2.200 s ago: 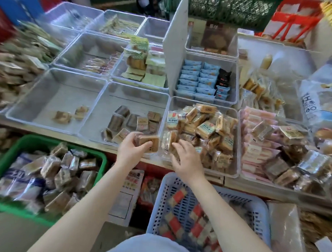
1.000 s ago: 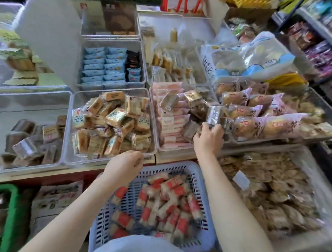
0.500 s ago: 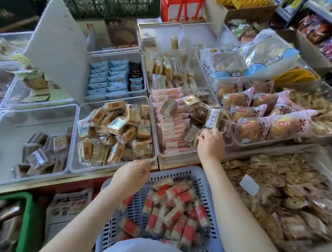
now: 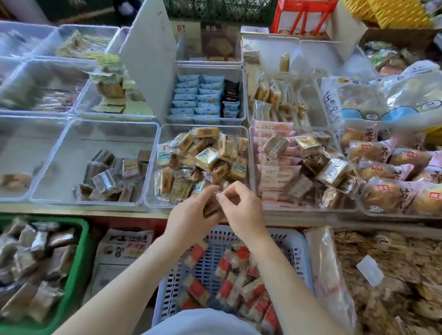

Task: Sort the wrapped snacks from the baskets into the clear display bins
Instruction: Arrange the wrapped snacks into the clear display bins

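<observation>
- Left hand (image 4: 192,212) and right hand (image 4: 241,209) meet, fingers curled, grip pinching a small wrapped snack (image 4: 211,209) between them.
- Just beyond: full clear bin (image 4: 152,180).
- Below: blue basket (image 4: 296,247).

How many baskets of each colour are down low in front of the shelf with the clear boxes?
Green basket: 1
Pale blue basket: 1
Total: 2

head-worn view, looking down, close
</observation>
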Tool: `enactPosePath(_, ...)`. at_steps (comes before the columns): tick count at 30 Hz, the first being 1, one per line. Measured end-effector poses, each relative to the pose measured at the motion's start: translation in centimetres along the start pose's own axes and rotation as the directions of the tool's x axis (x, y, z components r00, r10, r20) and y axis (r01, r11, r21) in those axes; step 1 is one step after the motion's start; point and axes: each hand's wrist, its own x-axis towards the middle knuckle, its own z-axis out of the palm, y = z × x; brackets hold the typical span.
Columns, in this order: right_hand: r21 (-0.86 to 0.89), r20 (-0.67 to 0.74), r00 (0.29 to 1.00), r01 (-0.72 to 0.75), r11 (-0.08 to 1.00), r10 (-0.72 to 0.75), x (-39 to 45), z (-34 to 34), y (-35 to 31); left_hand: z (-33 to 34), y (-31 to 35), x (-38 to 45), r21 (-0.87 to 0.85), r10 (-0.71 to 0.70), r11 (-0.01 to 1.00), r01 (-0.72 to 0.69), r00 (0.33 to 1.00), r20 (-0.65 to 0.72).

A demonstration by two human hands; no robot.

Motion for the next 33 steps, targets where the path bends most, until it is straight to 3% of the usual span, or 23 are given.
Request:
enactPosePath(3,-0.079,0.150,0.988,-0.027,0.996,0.039,0.8,3.5,-0.6,-2.1,-4.5,-1.9,0.024,-0.114,0.993,0.115,0.993,-0.016)
enactPosePath(5,-0.220,0.186,0.983,0.032,0.975,0.010,1.7,6.0,-0.2,-3.7,-7.8,-2.8,0.031,-0.189,0.981,0.190,0.981,-0.050)
enactPosePath(9,-0.582,0.328,0.945,0.196,0.789,0.008,2.8,11.0,1.7,-7.3,-13.4,-2.8,0.009,-0.324,0.945,0.328,0.936,-0.137)
enactPosePath(13,-0.748,0.356,0.933,0.255,0.613,0.046,2.2,13.1,3.3,-9.7,-18.8,-0.4,0.027,-0.341,0.937,0.348,0.930,-0.140)
enactPosePath(18,-0.781,0.354,0.934,0.265,0.565,0.051,2.2,13.3,3.7,-9.3,-22.0,3.0,0.157,-0.382,0.914,0.373,0.924,0.029)
enactPosePath(22,-0.788,0.358,0.931,0.262,0.558,0.067,2.2,13.3,3.8,-7.8,-22.6,3.5,0.301,-0.437,0.886,0.351,0.848,0.298)
enactPosePath(24,-0.776,0.379,0.922,0.267,0.572,0.084,2.2,13.2,3.5,-7.5,-22.1,3.1,0.378,-0.424,0.873,0.309,0.864,0.272)
enactPosePath(27,-0.704,0.425,0.901,0.267,0.658,0.090,2.3,12.2,2.7,-7.5,-19.1,2.4,0.314,-0.333,0.899,0.304,0.942,0.041)
enactPosePath(30,-0.596,0.320,0.945,0.252,0.762,-0.062,2.0,9.8,2.2,-6.8,-14.2,1.6,0.132,-0.187,0.972,0.193,0.981,-0.055)
enactPosePath(33,-0.621,0.002,0.985,0.136,0.772,-0.172,2.1,5.3,3.6,-5.2,-8.7,1.5,0.031,-0.105,0.994,0.103,0.991,0.088)
